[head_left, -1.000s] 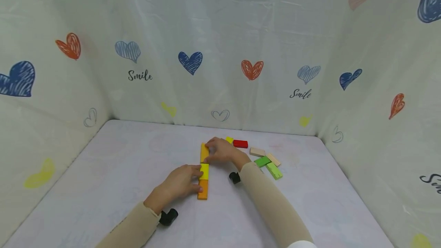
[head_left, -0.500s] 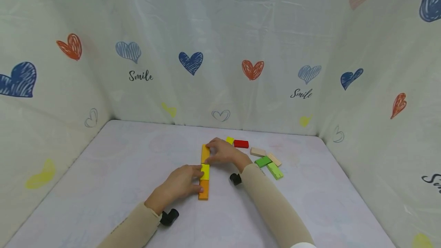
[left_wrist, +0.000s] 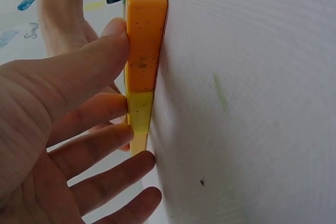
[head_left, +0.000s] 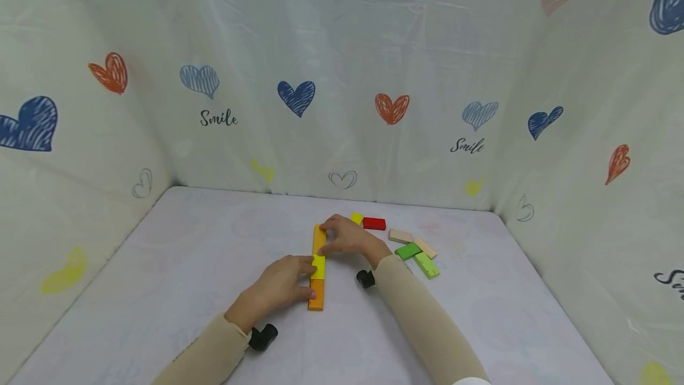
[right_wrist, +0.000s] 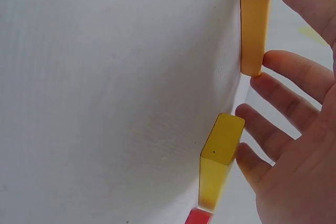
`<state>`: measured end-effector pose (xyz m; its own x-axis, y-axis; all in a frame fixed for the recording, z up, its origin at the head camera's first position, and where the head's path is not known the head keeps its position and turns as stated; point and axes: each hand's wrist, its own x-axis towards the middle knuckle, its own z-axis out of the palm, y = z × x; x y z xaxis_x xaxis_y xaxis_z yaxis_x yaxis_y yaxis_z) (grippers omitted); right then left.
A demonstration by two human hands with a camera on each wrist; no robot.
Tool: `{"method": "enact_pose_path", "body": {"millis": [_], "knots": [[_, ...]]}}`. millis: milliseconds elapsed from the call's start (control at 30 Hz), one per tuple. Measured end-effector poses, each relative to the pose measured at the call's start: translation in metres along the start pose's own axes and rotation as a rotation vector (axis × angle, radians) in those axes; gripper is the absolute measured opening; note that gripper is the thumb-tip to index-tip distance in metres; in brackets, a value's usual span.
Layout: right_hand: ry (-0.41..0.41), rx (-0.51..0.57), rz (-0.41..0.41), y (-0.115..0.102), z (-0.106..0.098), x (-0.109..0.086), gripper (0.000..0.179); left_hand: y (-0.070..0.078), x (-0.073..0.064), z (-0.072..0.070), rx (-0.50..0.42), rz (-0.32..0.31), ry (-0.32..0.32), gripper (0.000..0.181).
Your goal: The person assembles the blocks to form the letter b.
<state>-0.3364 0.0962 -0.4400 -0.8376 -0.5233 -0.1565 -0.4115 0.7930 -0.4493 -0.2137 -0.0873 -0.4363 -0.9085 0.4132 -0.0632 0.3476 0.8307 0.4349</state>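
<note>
Loose, spread grip, nothing clasped: left hand (head_left: 275,283) touches orange block (left_wrist: 143,45), yellow block (head_left: 319,266); right hand (head_left: 348,235), amber block (right_wrist: 254,30), end to end on surface (head_left: 507,314). Imo nudge evenly, keep all aligned.

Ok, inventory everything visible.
Orange rectangular block: 1, orange, row's near end
Yellow rectangular block: 1, yellow, row's middle
Amber rectangular block: 1, amber, row's far end
Red block: 1, red, right of row
Loose yellow block: 1, yellow, beside red
Beige rectangular blocks: 2, beige, right
Green rectangular blocks: 2, green, right
Table: 1, white, beneath
Printed sheet: 1, white, around table
Wrist devices: 2, black, wrists
Left hand: 1, touching orange, yellow
Right hand: 1, touching amber
Sleeves: 2, beige, forearms
</note>
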Motion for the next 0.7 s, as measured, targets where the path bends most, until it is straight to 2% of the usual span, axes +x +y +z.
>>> {"method": "enact_pose_path", "body": {"millis": [300, 567, 700], "knots": [[0.007, 0.001, 0.003, -0.0016, 0.0005, -0.0005, 0.065, -0.0045, -0.0008, 0.0011, -0.015, 0.025, 0.033, 0.062], [0.017, -0.024, -0.027, -0.0009, 0.0019, -0.002, 0.064, -0.0027, -0.002, 0.0005, -0.026, -0.017, -0.022, 0.068], [0.015, -0.011, -0.03, -0.0006, 0.0029, -0.003, 0.063, -0.0033, -0.0024, -0.0003, -0.023, -0.012, -0.031, 0.069]]}}
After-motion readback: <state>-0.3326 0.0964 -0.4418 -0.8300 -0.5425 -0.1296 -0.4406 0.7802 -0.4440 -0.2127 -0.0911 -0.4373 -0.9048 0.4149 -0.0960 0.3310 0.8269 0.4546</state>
